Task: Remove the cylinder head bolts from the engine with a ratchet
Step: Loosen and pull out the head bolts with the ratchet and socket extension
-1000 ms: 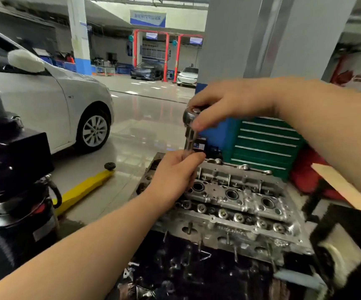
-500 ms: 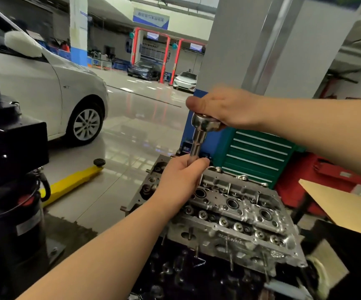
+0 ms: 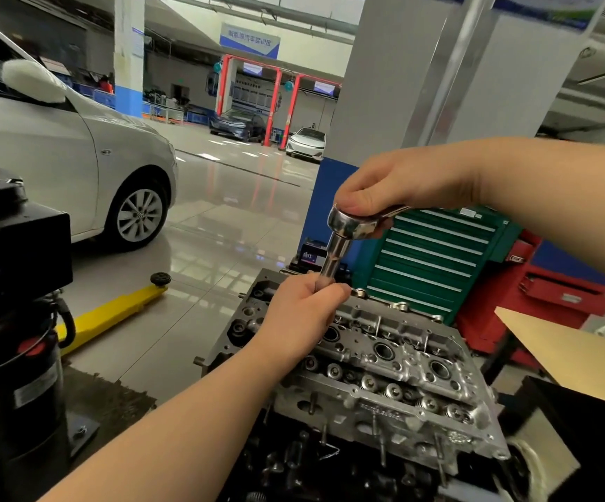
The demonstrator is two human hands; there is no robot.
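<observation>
A bare aluminium cylinder head [image 3: 395,371] sits on a dark engine block in the lower middle. A chrome ratchet [image 3: 348,221] stands over its far left end, with a socket extension [image 3: 333,260] running down from it. My right hand [image 3: 398,184] grips the ratchet's head from above; the handle runs back under my palm. My left hand [image 3: 302,315] is curled round the lower end of the extension, just above the cylinder head. The bolt under the socket is hidden by my left hand.
A green tool cabinet [image 3: 435,262] and a red cabinet [image 3: 554,295] stand behind the engine. A grey pillar [image 3: 402,88] rises behind them. At left are a black machine [image 3: 11,284], a yellow lift arm [image 3: 112,315] and a silver car [image 3: 76,168]. A cardboard sheet [image 3: 576,353] lies at right.
My right hand and the ratchet head have swung slightly to the right and lower, the handle now pointing right. My left hand stays on the extension. The view has shifted a little.
</observation>
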